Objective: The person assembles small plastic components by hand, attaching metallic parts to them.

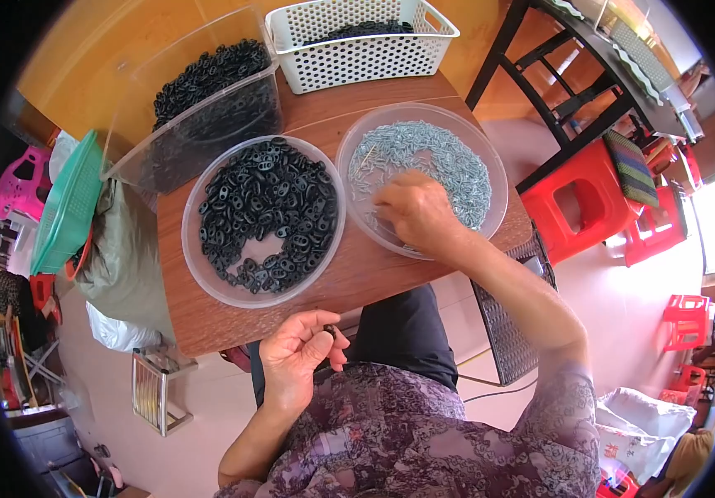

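My left hand (pixel 295 353) is held just off the table's near edge, above my lap, with thumb and fingers pinched on a small black plastic piece (pixel 329 330). To its upper left stands a round clear tub (pixel 194 264) of black oval two-holed plastic pieces (pixel 270 191), with a bare patch in its near part. My right hand (pixel 415 209) reaches into a second round clear tub (pixel 497 195) of small silvery screws (pixel 457 162). Its fingers are curled down at the left side of the screws. Whatever its fingertips hold is hidden.
At the back of the brown wooden table (pixel 357 286), a clear rectangular bin (pixel 224 124) and a white perforated basket (pixel 366 66) hold more black pieces. Red stools (pixel 577 199) and a dark table frame (pixel 540 83) stand to the right. A green basket (pixel 67 203) is at left.
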